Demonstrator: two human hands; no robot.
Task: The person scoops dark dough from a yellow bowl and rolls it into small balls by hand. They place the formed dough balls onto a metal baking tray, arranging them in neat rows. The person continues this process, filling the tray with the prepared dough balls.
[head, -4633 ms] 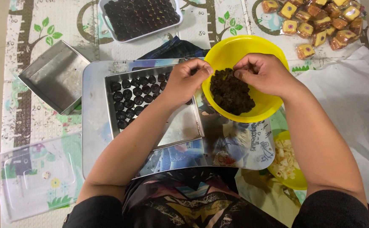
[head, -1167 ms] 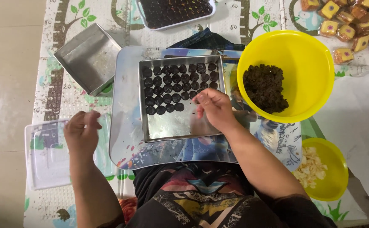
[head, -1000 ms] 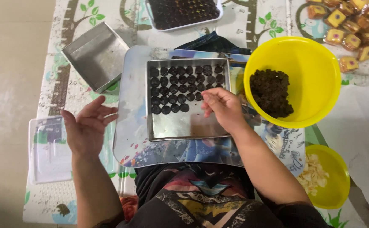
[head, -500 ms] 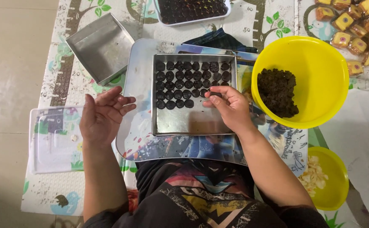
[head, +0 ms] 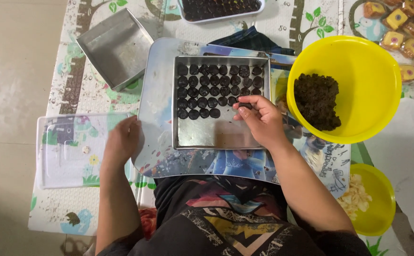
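Observation:
A square metal tray (head: 207,137) lies on a picture-printed lap tray (head: 157,99); rows of dark round balls (head: 206,87) fill its upper half. My right hand (head: 259,121) rests over the tray's right side, fingertips pinching a dark ball (head: 245,105) at the end of a row. My left hand (head: 121,140) lies at the lap tray's left edge, its fingers curled on the rim. A yellow bowl (head: 368,66) to the right holds a lump of dark mixture (head: 317,100).
An empty metal tin (head: 114,47) sits at the upper left, a clear plastic lid (head: 69,149) on the left. Another tray of dark balls (head: 219,8) lies at the top, wrapped cakes (head: 401,28) top right, and a small yellow bowl (head: 373,220) of pale pieces lower right.
My left hand dropped from open in the air onto the lap tray's left edge. My right hand stayed over the metal tray, fingers at the row of balls.

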